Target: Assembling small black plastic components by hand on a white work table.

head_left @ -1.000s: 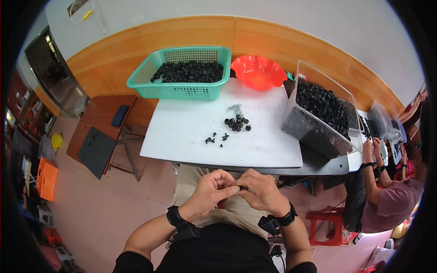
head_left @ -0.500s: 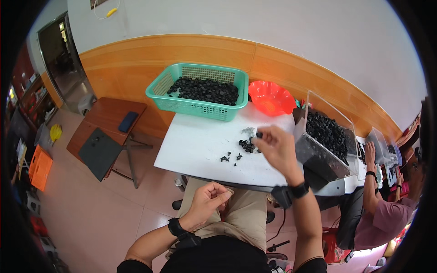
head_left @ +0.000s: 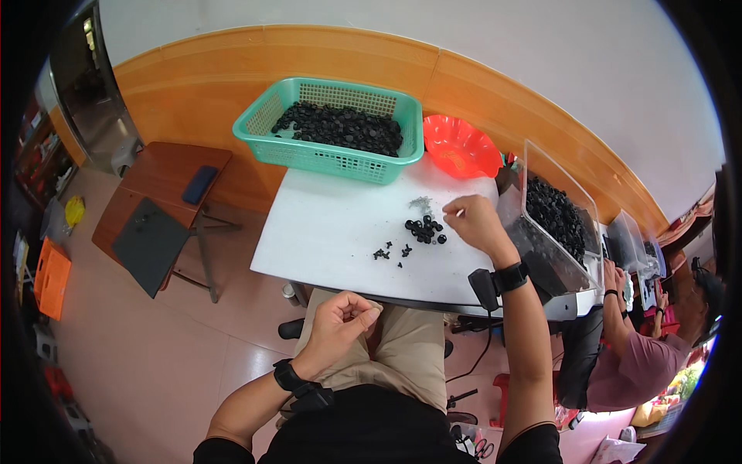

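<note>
My right hand (head_left: 478,226) is over the white table (head_left: 317,232), just right of a small pile of round black knobs (head_left: 425,230). Its thumb and forefinger are pinched together; whatever may be between them is too small to see. Left of the knobs lie several tiny black pieces (head_left: 382,253). A little heap of small silvery parts (head_left: 421,204) sits beyond them. Above my lap, off the near table edge, my left hand (head_left: 344,325) is closed with thumb against curled fingers, and its contents are hidden.
A green basket (head_left: 325,163) of black parts stands at the back beside a red scalloped bowl (head_left: 461,147). On the right is a clear bin (head_left: 553,271) of black parts. Beyond it a co-worker (head_left: 634,367) sits. A brown folding table (head_left: 166,166) stands at left.
My right hand has moved right, away from the knobs. The black piece seen at its fingertips earlier no longer shows there. My left hand stays closed over my lap. The view has shifted slightly.
</note>
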